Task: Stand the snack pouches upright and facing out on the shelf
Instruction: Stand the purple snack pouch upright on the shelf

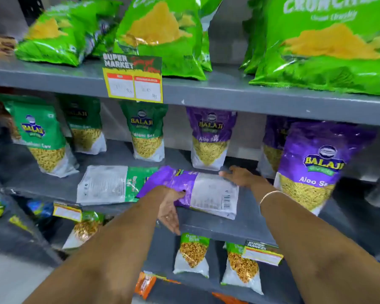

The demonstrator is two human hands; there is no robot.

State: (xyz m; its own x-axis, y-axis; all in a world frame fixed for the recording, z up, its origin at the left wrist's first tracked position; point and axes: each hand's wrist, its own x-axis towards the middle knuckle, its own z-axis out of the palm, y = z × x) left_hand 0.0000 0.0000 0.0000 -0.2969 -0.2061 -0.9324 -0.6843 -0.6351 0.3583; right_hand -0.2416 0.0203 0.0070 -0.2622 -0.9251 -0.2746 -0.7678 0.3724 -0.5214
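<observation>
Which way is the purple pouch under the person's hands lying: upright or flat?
Flat. The purple pouch lies back-up on the shelf, barcode showing, with the left hand and right hand at its ends.

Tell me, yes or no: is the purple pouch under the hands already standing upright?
No. The purple pouch lies flat, back side up, on the shelf between the left hand and right hand.

The light was bright and even, and it seemed to come from above and in front of the shelves. Under the upper shelf (228, 93) a soft shadow fell on the back row. White glare lay on the glossy green bags (162, 36) at the top and on the standing purple pouch (312, 163) at the right. The edges were blurred and smeared, mostly the top right and lower left corners, and the shelf lines bent outward there. The centre was sharper.
</observation>
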